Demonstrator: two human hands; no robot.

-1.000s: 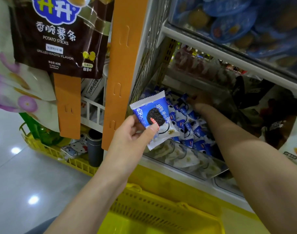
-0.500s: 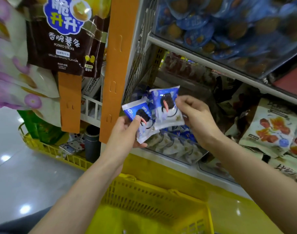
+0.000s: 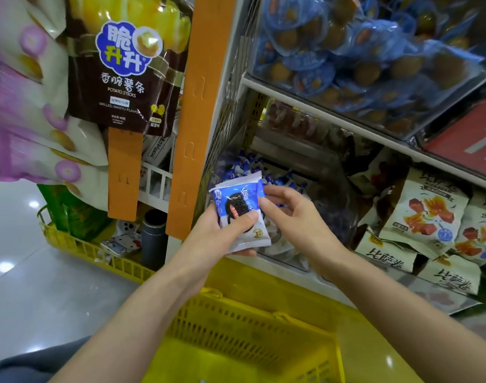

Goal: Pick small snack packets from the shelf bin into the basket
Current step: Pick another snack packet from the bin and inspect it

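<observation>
Left hand [image 3: 222, 230] grasps stacked blue-white cookie snack packets [image 3: 240, 214] before the clear shelf bin [image 3: 286, 252]; right hand [image 3: 288, 214] fingers pinch their edge. Next, likely: lower into yellow plastic basket [image 3: 236, 324].

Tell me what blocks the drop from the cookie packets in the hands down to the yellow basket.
Nothing visible does. The left hand grips the blue and white cookie packets, with the right hand touching their upper edge. The yellow basket sits open directly below; only the left forearm crosses above its left rim, clear of the drop path.
</observation>
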